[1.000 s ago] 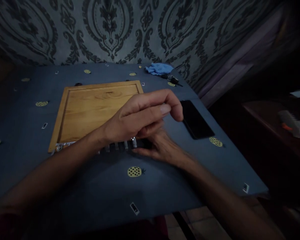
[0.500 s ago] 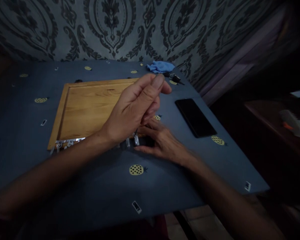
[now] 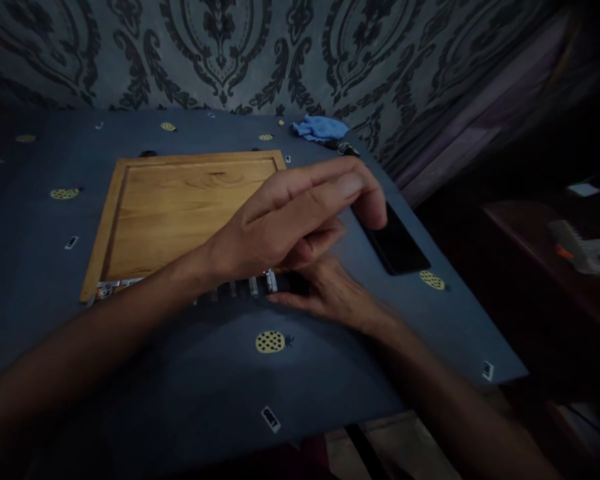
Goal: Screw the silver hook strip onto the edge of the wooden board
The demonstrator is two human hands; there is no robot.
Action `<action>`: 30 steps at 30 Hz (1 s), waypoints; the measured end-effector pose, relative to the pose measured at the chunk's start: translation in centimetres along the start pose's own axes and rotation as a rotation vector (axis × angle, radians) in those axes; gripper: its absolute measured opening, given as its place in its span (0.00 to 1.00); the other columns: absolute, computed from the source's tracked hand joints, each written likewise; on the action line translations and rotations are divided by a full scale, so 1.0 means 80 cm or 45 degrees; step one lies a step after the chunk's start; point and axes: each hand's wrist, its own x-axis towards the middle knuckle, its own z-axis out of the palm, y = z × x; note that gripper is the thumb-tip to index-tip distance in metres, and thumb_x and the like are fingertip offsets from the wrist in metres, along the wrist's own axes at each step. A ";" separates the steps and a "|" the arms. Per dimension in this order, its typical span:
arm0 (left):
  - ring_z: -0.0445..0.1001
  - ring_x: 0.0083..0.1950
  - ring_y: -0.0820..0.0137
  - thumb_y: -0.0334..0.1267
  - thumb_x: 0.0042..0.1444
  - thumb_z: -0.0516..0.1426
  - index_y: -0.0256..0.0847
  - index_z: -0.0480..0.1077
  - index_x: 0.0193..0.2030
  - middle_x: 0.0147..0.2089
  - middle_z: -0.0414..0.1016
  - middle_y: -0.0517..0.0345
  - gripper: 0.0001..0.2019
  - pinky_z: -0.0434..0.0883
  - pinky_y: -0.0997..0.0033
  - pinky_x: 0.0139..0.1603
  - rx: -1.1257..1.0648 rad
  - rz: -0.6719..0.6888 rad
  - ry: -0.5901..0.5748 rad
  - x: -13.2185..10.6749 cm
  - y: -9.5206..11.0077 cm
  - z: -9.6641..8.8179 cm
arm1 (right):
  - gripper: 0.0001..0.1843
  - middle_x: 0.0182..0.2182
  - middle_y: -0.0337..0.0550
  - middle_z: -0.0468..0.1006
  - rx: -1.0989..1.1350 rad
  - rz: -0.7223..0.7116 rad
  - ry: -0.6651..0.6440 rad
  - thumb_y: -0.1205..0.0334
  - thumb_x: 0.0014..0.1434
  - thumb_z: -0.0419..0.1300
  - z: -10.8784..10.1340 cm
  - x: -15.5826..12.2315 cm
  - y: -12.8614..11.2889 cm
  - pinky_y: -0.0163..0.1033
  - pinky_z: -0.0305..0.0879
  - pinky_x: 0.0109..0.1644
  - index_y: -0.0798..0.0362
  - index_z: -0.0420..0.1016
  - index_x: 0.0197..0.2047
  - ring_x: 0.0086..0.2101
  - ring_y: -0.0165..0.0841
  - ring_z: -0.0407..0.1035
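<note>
Over the near right part of a framed wooden board [image 3: 180,200], my left hand [image 3: 300,220] is closed, its thumb pressed along the curled forefinger. Whatever it holds is hidden inside the fingers. Lower down and partly behind it, my right hand [image 3: 330,287] curls around the board's near right corner. Its thumb lies by a shiny small metal piece [image 3: 271,281]; its fingertips and their grip are covered by my left hand. Several such narrow pieces stick out along the board's near edge, beside a metal strip with round fittings [image 3: 106,289] at the left. My left forearm covers the middle of that row.
A black phone [image 3: 400,247] lies right of my hands. Behind are a crumpled blue cloth [image 3: 320,127] and keys [image 3: 347,149]. The blue pineapple-print tablecloth [image 3: 180,380] covers the table, against a patterned curtain or wall covering. A dark reddish surface [image 3: 525,247] stands at the right.
My left hand has turned over, its thumb and forefinger swinging right and downward, and now hides more of my right hand. My right hand stays by the board's corner. The view has shifted slightly.
</note>
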 end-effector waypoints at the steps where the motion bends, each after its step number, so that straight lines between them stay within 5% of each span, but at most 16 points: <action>1: 0.48 0.17 0.81 0.41 0.69 0.46 0.42 0.69 0.34 0.17 0.50 0.69 0.15 0.52 0.77 0.18 0.000 -0.006 -0.014 0.001 0.000 0.000 | 0.22 0.47 0.51 0.77 -0.019 0.003 0.013 0.47 0.64 0.61 0.000 -0.001 0.000 0.54 0.69 0.53 0.52 0.74 0.54 0.48 0.45 0.71; 7: 0.53 0.17 0.83 0.36 0.69 0.47 0.38 0.68 0.29 0.18 0.56 0.68 0.17 0.60 0.79 0.22 0.122 0.100 0.177 0.000 0.001 0.010 | 0.24 0.43 0.51 0.77 -0.054 -0.021 0.022 0.45 0.65 0.59 0.002 0.001 0.002 0.54 0.70 0.50 0.54 0.74 0.54 0.45 0.45 0.71; 15: 0.51 0.14 0.84 0.36 0.70 0.44 0.37 0.67 0.28 0.15 0.53 0.71 0.20 0.55 0.80 0.17 0.044 0.153 0.576 0.000 0.019 0.008 | 0.23 0.46 0.53 0.76 -0.068 -0.042 0.025 0.45 0.64 0.60 0.001 0.002 0.003 0.56 0.68 0.55 0.55 0.74 0.51 0.48 0.45 0.69; 20: 0.50 0.14 0.83 0.50 0.67 0.50 0.39 0.66 0.27 0.15 0.53 0.70 0.21 0.54 0.76 0.16 0.122 0.120 0.593 0.002 0.018 0.012 | 0.22 0.45 0.52 0.75 -0.064 -0.051 0.028 0.45 0.66 0.58 -0.001 0.001 0.002 0.53 0.69 0.52 0.55 0.74 0.51 0.47 0.44 0.69; 30: 0.49 0.14 0.81 0.55 0.67 0.48 0.40 0.68 0.28 0.15 0.52 0.70 0.24 0.56 0.74 0.18 0.086 0.158 0.574 0.002 0.002 0.009 | 0.22 0.45 0.52 0.75 -0.096 -0.040 0.017 0.44 0.66 0.57 -0.002 0.001 0.001 0.53 0.69 0.51 0.55 0.74 0.50 0.47 0.45 0.69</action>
